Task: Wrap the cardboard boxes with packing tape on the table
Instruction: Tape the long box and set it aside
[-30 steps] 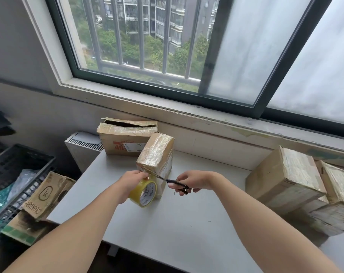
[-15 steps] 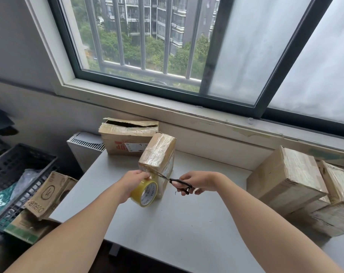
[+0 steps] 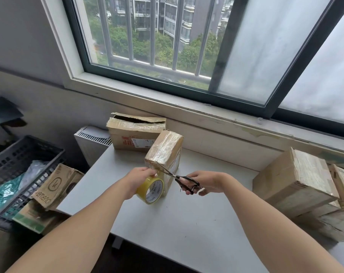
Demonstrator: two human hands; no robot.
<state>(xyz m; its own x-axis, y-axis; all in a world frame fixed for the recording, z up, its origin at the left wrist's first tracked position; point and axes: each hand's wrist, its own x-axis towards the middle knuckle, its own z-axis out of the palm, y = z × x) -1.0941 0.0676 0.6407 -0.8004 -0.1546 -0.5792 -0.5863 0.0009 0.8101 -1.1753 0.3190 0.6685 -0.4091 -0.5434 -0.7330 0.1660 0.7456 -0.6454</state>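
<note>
grey table (image 3: 187, 229), taped cardboard boxes (image 3: 293, 182) on it

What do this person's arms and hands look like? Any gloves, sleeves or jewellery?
Both are bare. The left hand and right hand wear no gloves, and no ring shows. The left arm and right arm show no sleeve, watch or bracelet as far as the picture's edge.

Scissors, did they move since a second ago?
No. The scissors still reach toward the upright box, just above the tape roll, in the same place against that box.
</note>
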